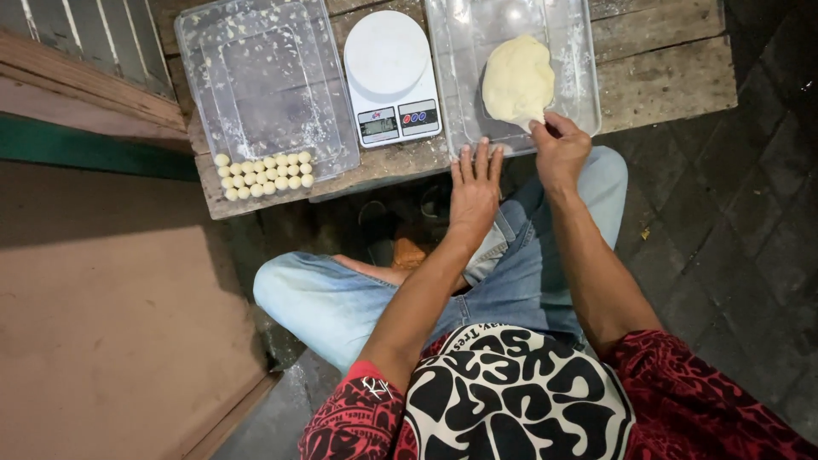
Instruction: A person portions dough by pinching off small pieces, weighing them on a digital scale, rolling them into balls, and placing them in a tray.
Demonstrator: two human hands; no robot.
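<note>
Right now the right hand (558,149) pinches the near edge of a soft, pale dough lump (517,79) lying in a clear floured plastic tray (579,85). Beside it the left hand (474,186) rests flat, fingers together, on the rough wooden table (665,64). Farther left stand a white digital scale (390,77), another tray (264,85) and rows of small round dough balls (264,175).

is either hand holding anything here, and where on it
The right hand pinches the near, lower edge of the pale dough lump lying in the clear tray. The left hand holds nothing; it lies flat, fingers spread, at that tray's near rim.
</note>
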